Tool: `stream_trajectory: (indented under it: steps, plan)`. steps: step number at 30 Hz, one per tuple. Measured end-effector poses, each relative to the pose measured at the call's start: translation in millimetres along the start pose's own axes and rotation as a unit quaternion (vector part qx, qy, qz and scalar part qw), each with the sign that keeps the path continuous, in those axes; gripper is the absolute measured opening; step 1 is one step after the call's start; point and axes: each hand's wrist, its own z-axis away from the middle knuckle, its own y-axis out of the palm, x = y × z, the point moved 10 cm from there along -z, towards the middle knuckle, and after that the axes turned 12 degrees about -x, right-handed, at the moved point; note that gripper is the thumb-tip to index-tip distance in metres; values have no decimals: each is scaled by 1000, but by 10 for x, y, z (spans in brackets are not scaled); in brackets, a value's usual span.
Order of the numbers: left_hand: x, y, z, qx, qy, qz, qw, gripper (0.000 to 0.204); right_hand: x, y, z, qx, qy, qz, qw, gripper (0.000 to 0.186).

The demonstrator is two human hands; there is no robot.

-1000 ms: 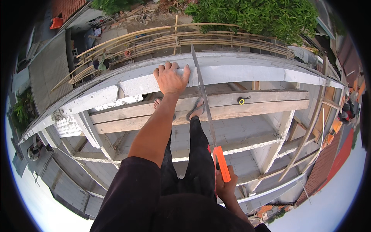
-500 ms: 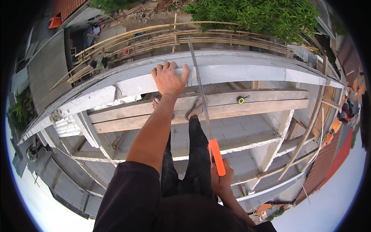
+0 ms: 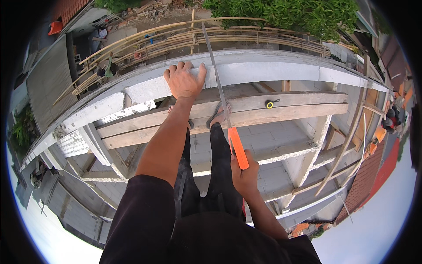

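Note:
My left hand (image 3: 183,79) grips the top edge of a long white block ledge (image 3: 263,74), fingers curled over it, just left of the saw blade (image 3: 211,57). The long blade lies across the ledge, its tip out beyond it. My right hand (image 3: 244,174), closed around the orange handle (image 3: 238,147) of the saw, is lower down in front of my legs. My feet in sandals (image 3: 220,113) rest on wooden planks (image 3: 303,113) below the ledge. A small black and yellow tool, apparently a tape measure (image 3: 269,104), lies on the planks to the right.
Bamboo poles (image 3: 145,39) run beyond the ledge above debris and leafy branches (image 3: 281,13). Below me are concrete beams (image 3: 281,154) and block surfaces at a lower level. Leaning timber (image 3: 343,163) and a partly visible person (image 3: 391,121) are at the right. Neighbouring roofs (image 3: 49,88) surround the structure.
My right hand and the saw have moved forward across the ledge, the blade reaching farther out. My left hand stays on the ledge. The view has shifted slightly.

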Motion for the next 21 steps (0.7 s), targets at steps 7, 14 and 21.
stream_trajectory:
  steps: [7,14,21]
  plan:
    - [38,-6,-15,-18,-1,-8,1000,50,-412,-350,600,-19,9,28,999,22]
    - [16,46,-1,-23,2,13,1000,54,37,107,-116,-6,20,-14,1000,22]
    - [46,43,-12,-9,-6,2,1000,54,-388,-362,766,-34,-34,43,998,13]
